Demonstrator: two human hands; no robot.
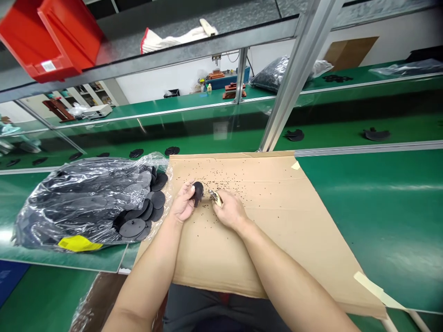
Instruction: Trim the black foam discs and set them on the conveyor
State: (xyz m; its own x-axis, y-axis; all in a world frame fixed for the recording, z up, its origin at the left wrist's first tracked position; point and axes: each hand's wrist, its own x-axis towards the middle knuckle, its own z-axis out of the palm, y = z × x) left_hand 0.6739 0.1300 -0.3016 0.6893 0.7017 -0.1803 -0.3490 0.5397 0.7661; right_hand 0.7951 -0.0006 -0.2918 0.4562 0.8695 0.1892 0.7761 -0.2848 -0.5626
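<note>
Between the thumb and fingers of my left hand is a round black plastic piece, held upright over the cardboard sheet. My right hand is wrapped round a pair of small cutting pliers with pale handles. The pliers' jaws point toward the black piece and sit a little to its right, apart from it. Many tiny black bits lie scattered on the cardboard around and beyond both hands. To the left, black discs spill from the mouth of a clear plastic bag.
A yellow label marks the bag. Metal uprights stand behind the cardboard, by a green conveyor carrying small black piles. Overhead, a shelf holds a red bin and a white glove. Tape crosses the cardboard's near right corner.
</note>
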